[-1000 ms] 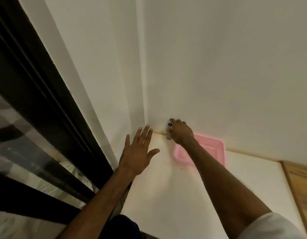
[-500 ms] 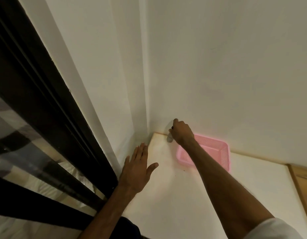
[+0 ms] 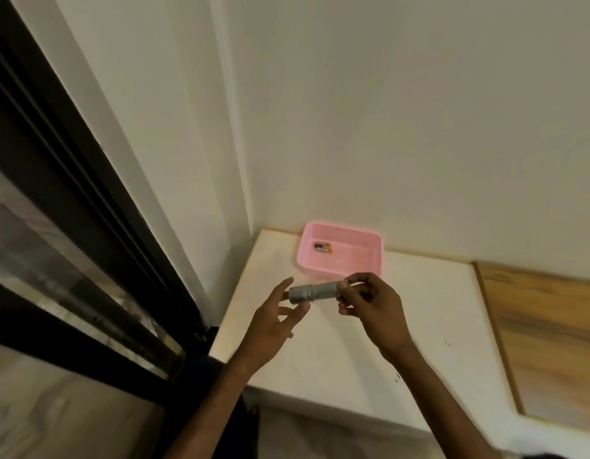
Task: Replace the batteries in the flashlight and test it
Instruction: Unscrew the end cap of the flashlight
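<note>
A small grey metal flashlight (image 3: 315,292) lies level in the air above the white table (image 3: 320,352). My right hand (image 3: 370,304) is shut on its right end. My left hand (image 3: 277,314) is at the wider left end with fingers spread, thumb and fingertips close around the head; whether they touch it I cannot tell. Behind the hands, a pink plastic tray (image 3: 353,256) stands near the wall corner with batteries (image 3: 322,247) lying in its left part.
The white wall rises right behind the tray. A black window frame (image 3: 88,207) runs along the left, close to the table's left edge. A wooden surface (image 3: 545,339) adjoins the table on the right.
My right hand has brought the flashlight from the wall corner back toward me and turned it level. My left hand has lifted off the table to meet its head end. The tray's inside now shows.
</note>
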